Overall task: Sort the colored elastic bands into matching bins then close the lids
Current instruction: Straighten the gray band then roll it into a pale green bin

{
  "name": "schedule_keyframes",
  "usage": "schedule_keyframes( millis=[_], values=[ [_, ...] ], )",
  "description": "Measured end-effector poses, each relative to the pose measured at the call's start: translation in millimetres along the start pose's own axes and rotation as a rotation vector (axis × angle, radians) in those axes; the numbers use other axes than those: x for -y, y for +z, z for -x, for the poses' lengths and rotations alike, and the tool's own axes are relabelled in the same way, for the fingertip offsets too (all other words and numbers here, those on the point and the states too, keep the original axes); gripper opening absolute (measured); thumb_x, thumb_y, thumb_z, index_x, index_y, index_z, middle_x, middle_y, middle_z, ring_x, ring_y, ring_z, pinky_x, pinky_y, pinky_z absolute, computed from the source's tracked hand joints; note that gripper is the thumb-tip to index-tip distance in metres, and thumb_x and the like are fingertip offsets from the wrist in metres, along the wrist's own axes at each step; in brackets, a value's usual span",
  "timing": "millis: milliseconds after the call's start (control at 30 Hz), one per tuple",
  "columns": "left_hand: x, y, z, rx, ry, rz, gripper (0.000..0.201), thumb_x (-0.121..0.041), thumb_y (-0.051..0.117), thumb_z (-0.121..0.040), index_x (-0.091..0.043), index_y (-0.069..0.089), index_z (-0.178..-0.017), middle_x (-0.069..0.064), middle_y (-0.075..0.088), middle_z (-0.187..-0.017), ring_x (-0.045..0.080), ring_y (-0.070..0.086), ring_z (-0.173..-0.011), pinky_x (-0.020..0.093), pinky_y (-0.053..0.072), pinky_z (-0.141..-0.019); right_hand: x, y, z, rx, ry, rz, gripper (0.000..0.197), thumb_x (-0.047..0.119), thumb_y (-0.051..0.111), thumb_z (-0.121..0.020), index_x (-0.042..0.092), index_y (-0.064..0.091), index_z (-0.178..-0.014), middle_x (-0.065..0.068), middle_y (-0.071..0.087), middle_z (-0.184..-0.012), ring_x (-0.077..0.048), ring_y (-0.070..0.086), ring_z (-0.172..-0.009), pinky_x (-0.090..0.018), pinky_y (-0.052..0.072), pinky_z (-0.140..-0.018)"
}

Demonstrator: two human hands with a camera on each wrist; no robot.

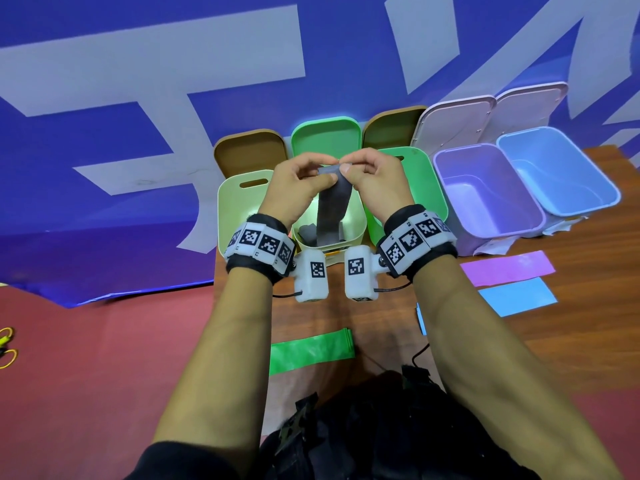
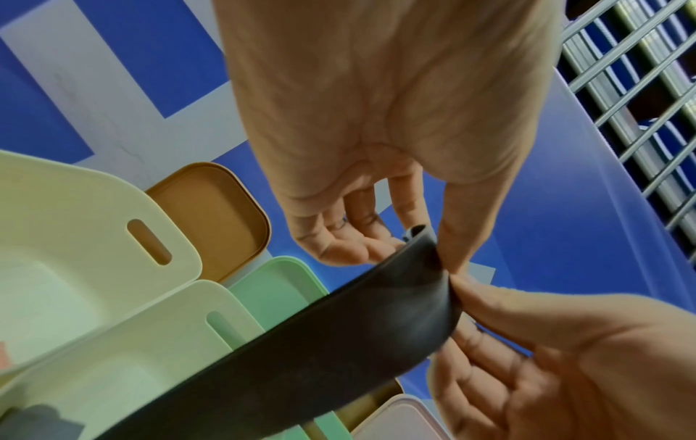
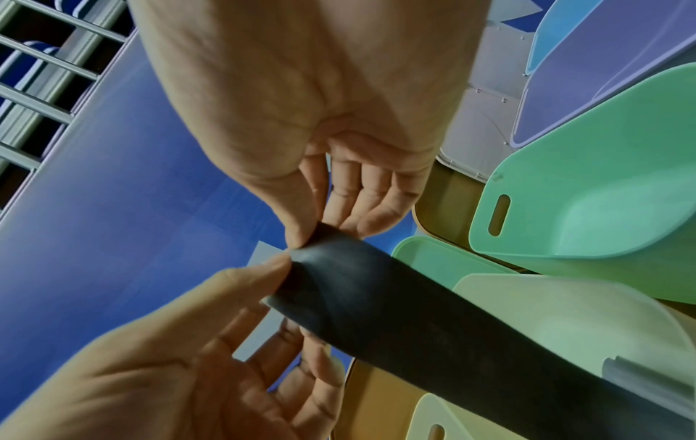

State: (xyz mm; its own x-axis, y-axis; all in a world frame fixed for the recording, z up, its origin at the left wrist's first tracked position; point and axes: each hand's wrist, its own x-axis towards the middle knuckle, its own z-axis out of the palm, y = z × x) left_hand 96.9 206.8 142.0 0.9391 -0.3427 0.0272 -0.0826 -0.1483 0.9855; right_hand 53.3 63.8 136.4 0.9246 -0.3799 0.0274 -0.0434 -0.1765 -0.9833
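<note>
A dark grey elastic band (image 1: 331,209) hangs upright over the cream middle bin (image 1: 356,221), its lower end down inside among other grey bands. My left hand (image 1: 323,175) and right hand (image 1: 348,169) both pinch its top edge between thumb and fingers, side by side. In the left wrist view the left hand (image 2: 427,245) pinches the band (image 2: 320,342) at its corner. The right wrist view shows the right hand (image 3: 314,235) pinching the band (image 3: 414,312) at the other corner. A green band (image 1: 311,349), a pink band (image 1: 507,268) and a blue band (image 1: 517,296) lie flat on the table.
A pale yellow bin (image 1: 235,202) stands left of the cream one; a green bin (image 1: 420,178), a purple bin (image 1: 485,192) and a blue bin (image 1: 557,168) stand to the right. Open lids (image 1: 325,135) lean behind them against a blue banner. The brown table (image 1: 588,271) ends at the left.
</note>
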Motion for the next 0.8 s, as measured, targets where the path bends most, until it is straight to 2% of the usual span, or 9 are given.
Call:
schedule_keyframes(
  millis=[33,100,200,300,600,700,800],
  values=[
    [0.5,0.6,0.7,-0.004,0.000,0.004,0.018,0.001,0.068,-0.086,-0.003,0.070,-0.104,0.008,0.058,-0.079,0.003,0.052,-0.066,0.011,0.044,-0.062,0.9,-0.3,0.2,-0.002,0.003,0.003,0.011,0.006,0.064,-0.089,0.014,0.070,-0.094,-0.001,0.068,-0.080,-0.007,0.062,-0.075,-0.018,0.050,-0.075],
    [2.0,0.6,0.7,-0.015,0.006,0.017,0.017,0.003,0.067,-0.086,0.000,0.069,-0.103,0.006,0.063,-0.080,-0.001,0.057,-0.066,0.012,0.046,-0.065,2.1,-0.1,0.6,0.013,0.007,0.008,0.013,0.003,0.064,-0.089,0.012,0.070,-0.096,0.000,0.068,-0.082,-0.004,0.061,-0.075,-0.014,0.049,-0.073],
    [4.7,-1.8,-1.4,-0.018,0.000,0.025,0.019,0.008,0.068,-0.083,-0.001,0.070,-0.100,0.004,0.069,-0.086,0.005,0.063,-0.075,0.020,0.052,-0.077,3.1,0.8,1.6,0.040,0.020,-0.007,0.016,-0.002,0.064,-0.087,0.009,0.069,-0.098,0.000,0.066,-0.084,-0.001,0.059,-0.074,-0.008,0.048,-0.070],
    [5.7,-4.4,-1.4,-0.014,-0.007,0.031,0.021,0.008,0.070,-0.082,-0.004,0.072,-0.098,0.006,0.072,-0.089,0.010,0.066,-0.081,0.022,0.054,-0.082,2.7,1.6,1.0,0.035,0.029,-0.004,0.015,-0.001,0.066,-0.087,0.008,0.071,-0.098,0.001,0.066,-0.083,0.000,0.059,-0.072,-0.008,0.048,-0.069],
    [7.7,-5.3,-0.5,-0.060,-0.007,0.065,0.024,0.009,0.068,-0.084,0.000,0.071,-0.106,0.001,0.071,-0.084,-0.001,0.065,-0.069,0.013,0.049,-0.067,1.8,3.9,-0.7,0.058,0.025,-0.015,0.015,0.001,0.066,-0.088,0.009,0.071,-0.099,0.001,0.066,-0.082,-0.005,0.060,-0.075,-0.014,0.051,-0.074],
    [8.8,-3.5,0.7,-0.063,-0.002,0.050,0.022,0.008,0.066,-0.086,0.003,0.070,-0.107,0.001,0.069,-0.080,-0.006,0.061,-0.063,0.009,0.046,-0.063,-0.4,5.3,-1.0,0.059,0.037,0.004,0.013,0.004,0.066,-0.088,0.012,0.070,-0.097,-0.002,0.067,-0.087,-0.009,0.060,-0.079,-0.020,0.052,-0.078],
    [13.6,-2.7,0.1,-0.057,-0.010,-0.003,0.016,0.003,0.065,-0.089,0.006,0.070,-0.104,0.002,0.067,-0.079,-0.006,0.058,-0.061,0.009,0.044,-0.061,-2.8,6.0,-0.3,0.045,0.040,0.022,0.009,0.007,0.066,-0.089,0.014,0.070,-0.095,0.000,0.066,-0.084,-0.009,0.060,-0.078,-0.022,0.052,-0.078]
  ],
)
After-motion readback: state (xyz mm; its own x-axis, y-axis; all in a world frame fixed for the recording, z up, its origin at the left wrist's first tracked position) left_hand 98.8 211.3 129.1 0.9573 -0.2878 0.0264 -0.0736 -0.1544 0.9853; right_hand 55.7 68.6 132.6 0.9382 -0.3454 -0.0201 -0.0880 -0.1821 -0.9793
